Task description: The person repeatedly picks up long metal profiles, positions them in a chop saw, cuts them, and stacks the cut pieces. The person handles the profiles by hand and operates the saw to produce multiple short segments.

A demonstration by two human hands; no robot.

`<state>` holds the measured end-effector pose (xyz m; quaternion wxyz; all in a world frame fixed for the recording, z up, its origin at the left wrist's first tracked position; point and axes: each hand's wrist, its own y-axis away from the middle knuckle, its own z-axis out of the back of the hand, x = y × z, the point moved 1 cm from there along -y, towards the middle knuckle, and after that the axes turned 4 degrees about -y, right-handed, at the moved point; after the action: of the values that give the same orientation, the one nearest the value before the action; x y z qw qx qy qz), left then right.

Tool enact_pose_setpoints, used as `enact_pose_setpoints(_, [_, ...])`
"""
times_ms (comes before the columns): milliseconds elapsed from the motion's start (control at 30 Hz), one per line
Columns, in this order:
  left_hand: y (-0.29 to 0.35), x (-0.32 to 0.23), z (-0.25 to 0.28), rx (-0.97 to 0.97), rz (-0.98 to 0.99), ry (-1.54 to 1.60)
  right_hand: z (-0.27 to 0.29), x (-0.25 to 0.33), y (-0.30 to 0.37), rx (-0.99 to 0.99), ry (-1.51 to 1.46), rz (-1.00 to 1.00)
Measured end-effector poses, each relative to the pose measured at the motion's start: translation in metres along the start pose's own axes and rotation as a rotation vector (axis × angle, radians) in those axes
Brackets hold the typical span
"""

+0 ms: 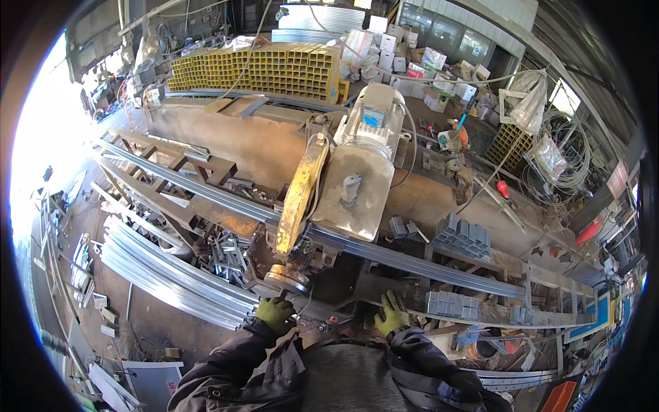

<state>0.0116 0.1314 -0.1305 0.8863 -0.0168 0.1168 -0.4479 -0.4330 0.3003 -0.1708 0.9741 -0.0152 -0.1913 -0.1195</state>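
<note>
My left hand [275, 314], in a yellow-green glove, is closed at the near side of a round metal handwheel [287, 279], apparently around its short dark handle; the fingers are partly hidden. My right hand [392, 315], gloved alike, lies with fingers spread by the near edge of the steel bench, holding nothing. Beyond my hands stands a cut-off saw with a worn yellow blade guard [301, 199] and a large grey motor [373, 117]. Long galvanized steel profiles [439, 266] run side by side beneath the guard, from upper left to lower right.
Short cut pieces [462, 237] are stacked right of the saw, with another bundle [452, 305] nearer my right hand. Long shiny profiles [168, 275] lie on the left. Yellow square tubes [254, 72] and cardboard boxes [436, 58] are piled behind. A cable hangs beside the motor.
</note>
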Motion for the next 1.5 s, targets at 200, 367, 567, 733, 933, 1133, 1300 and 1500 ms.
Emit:
enact_pose_setpoints(200, [0.000, 0.000, -0.001, -0.012, 0.006, 0.019, -0.001, -0.001, 0.000, 0.004, -0.013, -0.008])
enact_pose_setpoints(367, [-0.001, -0.002, -0.001, -0.010, 0.021, -0.013, 0.002, -0.001, 0.001, -0.015, -0.019, 0.021])
enact_pose_setpoints(567, [-0.003, -0.002, -0.004, 0.017, 0.023, -0.032, 0.004, 0.000, 0.001, -0.012, -0.013, 0.017])
enact_pose_setpoints(733, [-0.003, -0.001, -0.005, -0.001, 0.015, -0.011, 0.004, 0.000, 0.002, -0.034, -0.005, 0.035])
enact_pose_setpoints(933, [-0.003, -0.003, -0.001, -0.046, -0.006, -0.005, 0.003, 0.000, 0.002, -0.040, -0.026, 0.039])
enact_pose_setpoints(1133, [-0.002, -0.003, -0.001, -0.090, -0.018, 0.013, 0.003, 0.001, 0.004, -0.044, -0.031, 0.047])
enact_pose_setpoints(1300, [-0.001, -0.002, -0.002, -0.048, -0.006, -0.016, 0.004, 0.000, 0.003, 0.021, 0.016, 0.008])
enact_pose_setpoints(1500, [0.004, 0.002, -0.013, 0.083, 0.050, -0.034, -0.002, -0.001, 0.000, 0.033, 0.052, 0.039])
